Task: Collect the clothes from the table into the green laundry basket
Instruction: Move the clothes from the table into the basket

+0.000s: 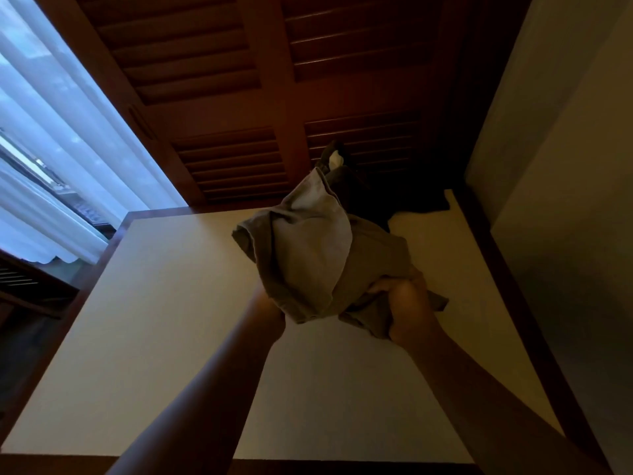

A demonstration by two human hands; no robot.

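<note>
Cloth: crumpled khaki cloth garment (308, 248), bunched centre frame, up-left of right grip (407, 301).
Right: clenched on it.
Left: left grip (274, 311) covered; state cannot be told.

Two hands show: the left hand (272, 308), mostly under cloth, and the right hand (407, 303). There are two garments: one khaki garment (308, 255) at both hands and one dark garment (411, 197) beyond them. One table (171, 303) lies below the hands. Two doors (212, 63) stand beyond, and one curtain (51, 132) hangs to their left.
</note>
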